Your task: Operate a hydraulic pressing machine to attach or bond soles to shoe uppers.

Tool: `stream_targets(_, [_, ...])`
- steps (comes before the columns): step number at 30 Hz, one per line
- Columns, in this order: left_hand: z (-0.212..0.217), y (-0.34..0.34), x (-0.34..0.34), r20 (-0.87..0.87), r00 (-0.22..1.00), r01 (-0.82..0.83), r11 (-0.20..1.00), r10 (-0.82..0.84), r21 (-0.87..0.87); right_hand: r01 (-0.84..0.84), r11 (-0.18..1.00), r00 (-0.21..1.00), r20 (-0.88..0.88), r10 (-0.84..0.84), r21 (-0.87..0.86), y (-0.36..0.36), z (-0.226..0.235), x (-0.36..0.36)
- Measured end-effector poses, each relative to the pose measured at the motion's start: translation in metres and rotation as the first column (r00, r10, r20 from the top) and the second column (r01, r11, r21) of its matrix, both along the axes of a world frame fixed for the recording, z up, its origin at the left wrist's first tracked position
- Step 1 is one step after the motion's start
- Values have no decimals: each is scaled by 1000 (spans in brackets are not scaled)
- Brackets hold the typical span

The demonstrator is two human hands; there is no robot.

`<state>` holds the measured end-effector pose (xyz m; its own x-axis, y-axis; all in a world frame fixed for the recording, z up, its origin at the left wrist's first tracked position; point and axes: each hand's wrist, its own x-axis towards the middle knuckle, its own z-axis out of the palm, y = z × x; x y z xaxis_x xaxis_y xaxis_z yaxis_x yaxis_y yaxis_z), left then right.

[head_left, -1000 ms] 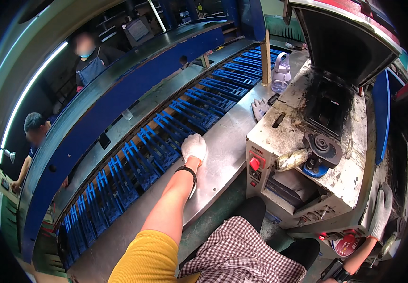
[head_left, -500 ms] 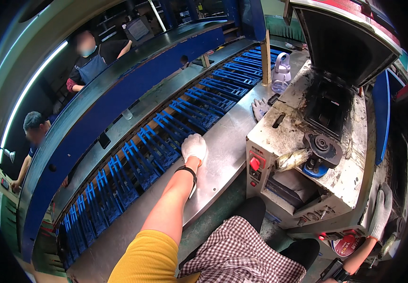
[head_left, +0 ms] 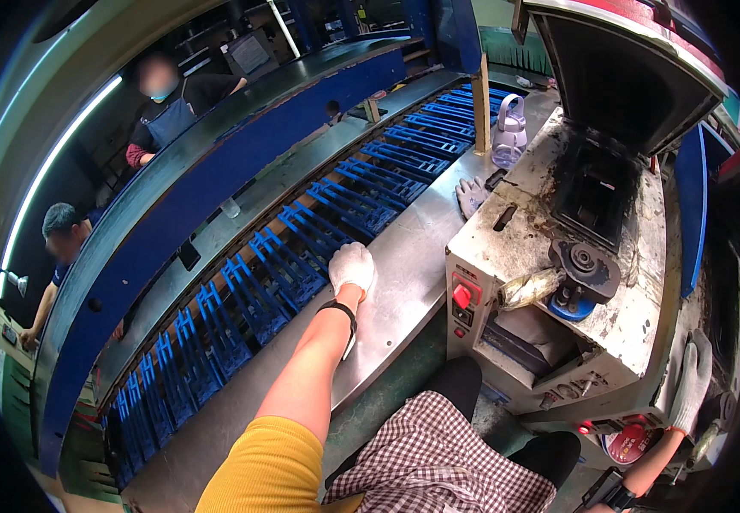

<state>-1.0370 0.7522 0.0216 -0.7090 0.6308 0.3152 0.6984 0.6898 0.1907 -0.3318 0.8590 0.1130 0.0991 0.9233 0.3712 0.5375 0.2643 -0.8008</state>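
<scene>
Gloved left hand (head_left: 352, 268) rests on the metal ledge (head_left: 417, 261) — I can't tell its grip; gloved right hand (head_left: 691, 385), fingers extended, is near a pale-lettered round red label (head_left: 627, 446).

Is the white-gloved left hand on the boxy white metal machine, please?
No, the white-gloved left hand rests on the long silver metal ledge.

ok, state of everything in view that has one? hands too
Left hand: gloved, on metal ledge, fingers apparently curled
Right hand: gloved, fingers extended
Machine lid: open, raised
Bottle: upright
Spare glove: off-hand, lying on ledge
Tube light: lit
Red knob: setting unreadable
</scene>
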Motion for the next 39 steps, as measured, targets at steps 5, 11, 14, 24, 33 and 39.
stream_targets(5, [0, 0, -2, -9, 1000, 2, 1000, -2, -2, -8, 1000, 1000, -3, 8, 5, 0, 1, -1])
stream_targets(11, [2, 2, 1, -6, 1000, 3, 1000, -3, -10, -4, 1000, 1000, 6, 4, 9, 2, 0, 1])
stream_targets(14, [3, 2, -1, 1, 1000, -1, 1000, 1, -16, -4, 1000, 999, 35, 3, 10, 3, 1, 1])
stream_targets(24, [3, 2, 4, 11, 1000, -25, 999, 25, -29, 21, 1000, 991, 133, -21, 0, 7, -7, 15])
stream_targets(33, [5, -1, 2, 41, 999, -15, 1000, 14, 23, 28, 999, 987, 156, -23, -28, 7, 0, 8])
stream_targets(39, [12, 0, 6, 67, 997, -33, 999, 35, -36, 9, 997, 997, 78, -3, -73, 8, -4, 13])
